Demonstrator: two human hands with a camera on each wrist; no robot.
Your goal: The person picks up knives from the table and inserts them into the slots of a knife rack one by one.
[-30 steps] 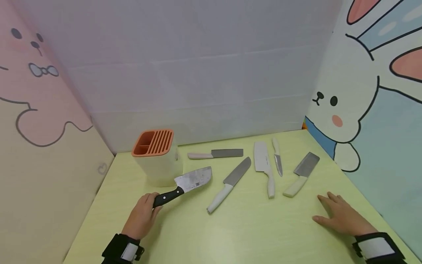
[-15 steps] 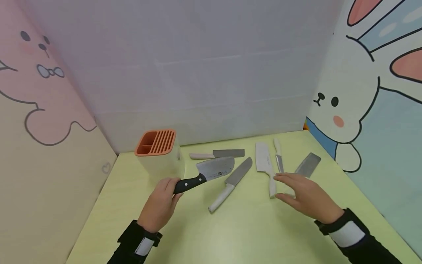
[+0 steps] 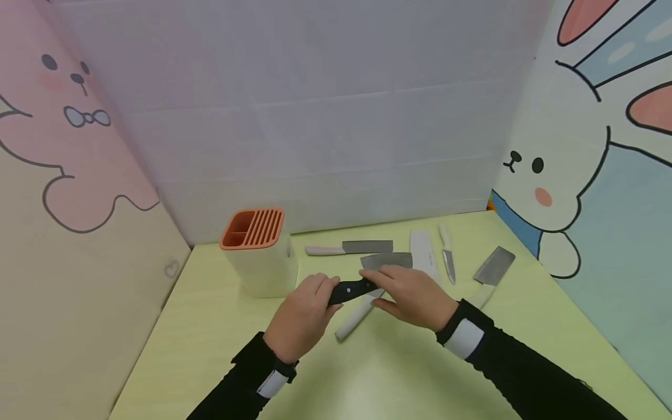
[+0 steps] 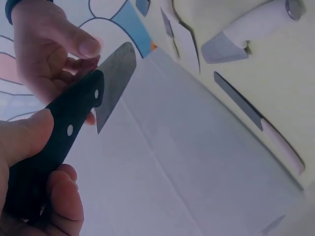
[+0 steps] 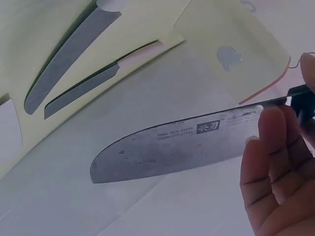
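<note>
The right hand (image 5: 278, 172) fills the lower right corner, its fingers (image 5: 275, 142) lying against the heel end of a steel cleaver blade (image 5: 172, 145). The blade runs across the middle, rounded tip to the left, printed marks near the fingers, with a sliver of its black handle (image 5: 302, 93) showing at the right edge. Beyond it, the yellow-green worktop (image 5: 44, 34) fills the top left. Two grey-bladed knives lie there near its edge: a broad grey knife (image 5: 69, 54), and a slimmer one with a pink handle (image 5: 101, 78). The cream knife block (image 5: 236, 49), orange-rimmed, stands at upper right.
</note>
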